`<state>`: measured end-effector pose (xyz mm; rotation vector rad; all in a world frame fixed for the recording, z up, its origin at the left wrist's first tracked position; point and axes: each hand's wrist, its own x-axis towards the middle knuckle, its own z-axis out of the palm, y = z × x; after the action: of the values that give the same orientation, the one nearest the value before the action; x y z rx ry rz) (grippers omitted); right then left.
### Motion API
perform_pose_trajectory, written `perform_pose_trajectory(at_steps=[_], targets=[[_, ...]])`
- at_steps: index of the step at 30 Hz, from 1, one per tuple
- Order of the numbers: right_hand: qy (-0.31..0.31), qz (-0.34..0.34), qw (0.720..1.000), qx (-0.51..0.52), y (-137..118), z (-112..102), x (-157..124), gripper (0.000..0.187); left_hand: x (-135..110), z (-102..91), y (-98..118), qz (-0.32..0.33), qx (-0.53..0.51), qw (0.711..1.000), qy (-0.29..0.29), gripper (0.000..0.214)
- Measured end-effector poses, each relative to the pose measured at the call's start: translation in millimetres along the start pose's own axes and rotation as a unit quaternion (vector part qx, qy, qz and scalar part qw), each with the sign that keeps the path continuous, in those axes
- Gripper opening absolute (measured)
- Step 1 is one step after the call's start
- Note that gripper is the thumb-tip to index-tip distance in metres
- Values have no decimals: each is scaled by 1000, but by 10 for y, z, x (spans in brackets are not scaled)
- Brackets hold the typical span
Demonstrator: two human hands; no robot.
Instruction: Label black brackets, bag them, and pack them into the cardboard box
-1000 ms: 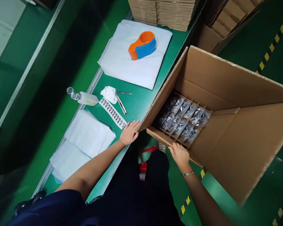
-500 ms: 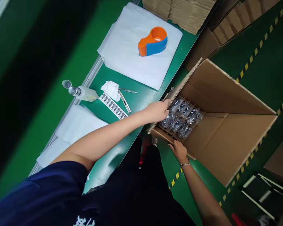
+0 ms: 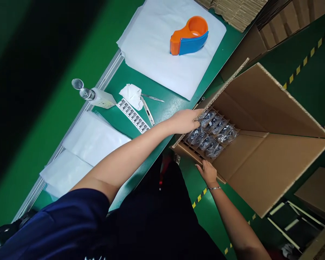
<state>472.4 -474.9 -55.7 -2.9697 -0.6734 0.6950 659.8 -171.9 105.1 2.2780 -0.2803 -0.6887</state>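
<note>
An open cardboard box (image 3: 249, 159) stands beside the table, its flaps spread out. Inside, cardboard dividers part several dark items in clear plastic bags (image 3: 213, 150); what the items are I cannot make out. My left hand (image 3: 185, 121) is closed round the edge of the raised flap on the table side, fingers folded over into the box. Lower down, my right hand (image 3: 208, 173), with a thin bracelet at the wrist, grips the near side of the box at its edge. Part of its fingers is hidden.
On the green table (image 3: 168, 104) lie white sheets (image 3: 157, 47) with an orange and blue tape dispenser (image 3: 189, 38) on top. A bottle (image 3: 103, 97), a label strip (image 3: 132, 115), crumpled tissue (image 3: 131, 95), tweezers (image 3: 154, 98) and a cutter knife (image 3: 148, 112) lie nearby. Flattened cardboard (image 3: 238, 12) is stacked behind.
The view has shifted slightly, so the table things and box appear a little displaced. Both hands keep the same hold on the box.
</note>
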Motion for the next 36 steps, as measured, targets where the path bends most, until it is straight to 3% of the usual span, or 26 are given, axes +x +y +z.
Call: perform_pose_trajectory(at_steps=[17,36], targets=[[-64,18,997,45,-52,-131,21,28,4,63,14,-25,-29,999,37,39],[-76,2,989,130,-22,-137,-22,24,-59,179,128,-117,-38,991,59,34]])
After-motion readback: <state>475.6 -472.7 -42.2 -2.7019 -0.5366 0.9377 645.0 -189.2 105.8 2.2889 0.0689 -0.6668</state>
